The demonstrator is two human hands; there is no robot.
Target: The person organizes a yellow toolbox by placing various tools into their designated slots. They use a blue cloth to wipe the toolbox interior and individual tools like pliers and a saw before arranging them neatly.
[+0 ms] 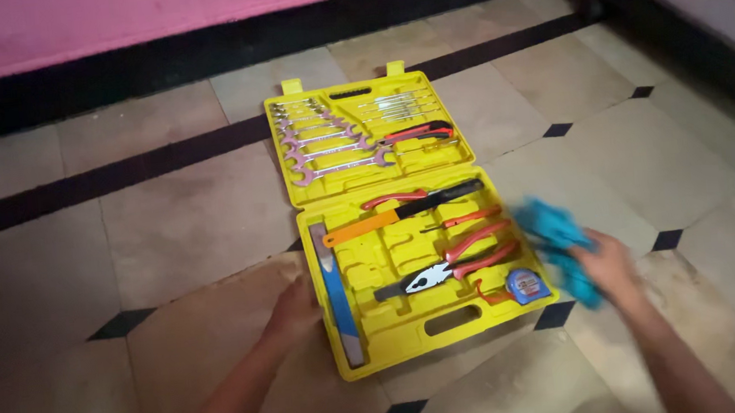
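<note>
An open yellow tool case [396, 328] lies flat on the tiled floor. Its far half holds several wrenches [327, 144] and thin metal bits. The near half holds red-handled pliers [452, 265], an orange-handled tool [369, 226], a blue level [338, 298] and a small tape measure [525, 285]. My left hand [292, 310] rests on the floor against the case's left edge, fingers together. My right hand [607, 265] is to the right of the case and grips a blue cloth [556, 239], which is blurred with motion.
Beige floor tiles [174, 223] with dark strips and small black diamonds surround the case. A pink wall [103, 21] with a black skirting runs along the back. A raised step edge [708, 44] is at the far right.
</note>
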